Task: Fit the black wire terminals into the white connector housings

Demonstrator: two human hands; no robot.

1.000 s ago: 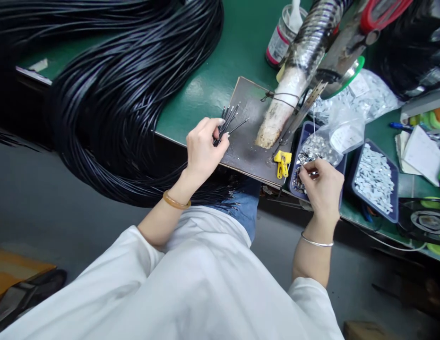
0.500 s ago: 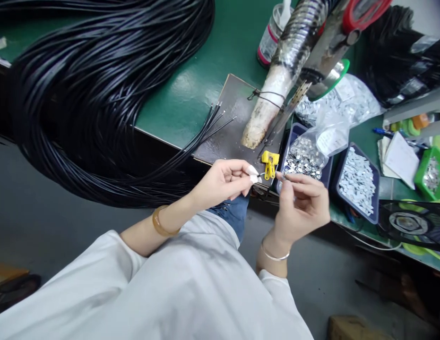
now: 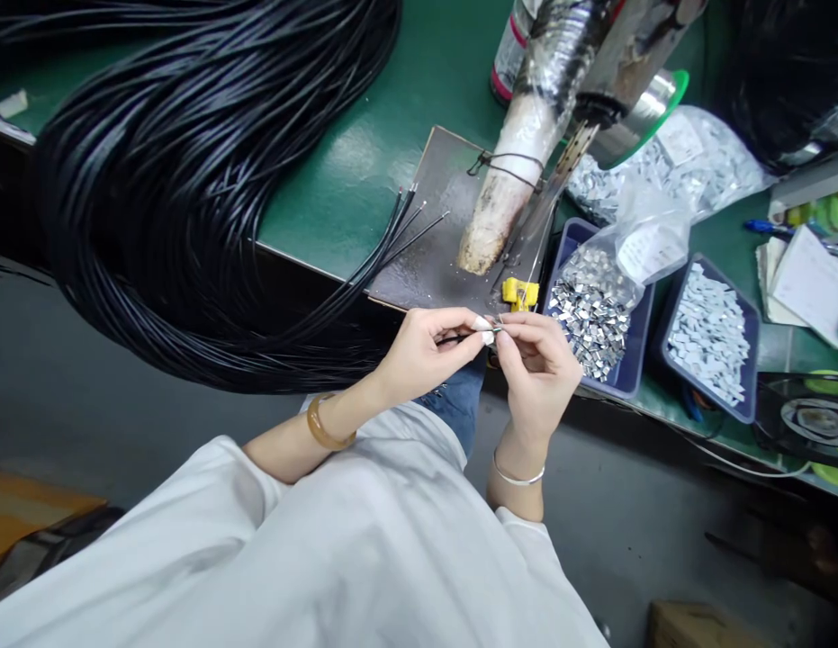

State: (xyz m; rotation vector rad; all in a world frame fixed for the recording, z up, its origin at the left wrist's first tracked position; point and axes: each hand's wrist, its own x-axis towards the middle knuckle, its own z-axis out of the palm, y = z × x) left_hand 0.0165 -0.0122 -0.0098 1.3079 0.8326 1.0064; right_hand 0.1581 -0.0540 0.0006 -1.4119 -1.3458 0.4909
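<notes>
My left hand point(image 3: 425, 355) pinches a black cable point(image 3: 449, 339) close to its tip, with white covers on the thumb and index finger. Fingertips of my right hand point(image 3: 536, 364) are closed at the same tip, on a tiny piece too small to make out. Both hands meet in front of the bench edge. Just beyond them, a yellow clip-like fixture point(image 3: 519, 293) sits at the edge of a dark board point(image 3: 425, 261), partly hidden by my right hand. Several stripped cable ends point(image 3: 419, 216) rest over the board, left of a white-wrapped duct point(image 3: 492, 211).
A large bundle of black cables point(image 3: 189, 180) hangs over the green bench point(image 3: 324, 198) at left. At right stand a blue bin point(image 3: 635, 360) of small metal pieces and another bin point(image 3: 746, 409) of pale pieces. Behind them lie a solder spool point(image 3: 652, 121) and a plastic bag point(image 3: 716, 162).
My right hand has moved left, bringing its fingertips to the cable tip in my left hand. The left hand keeps its pinch. The camera view has shifted slightly.
</notes>
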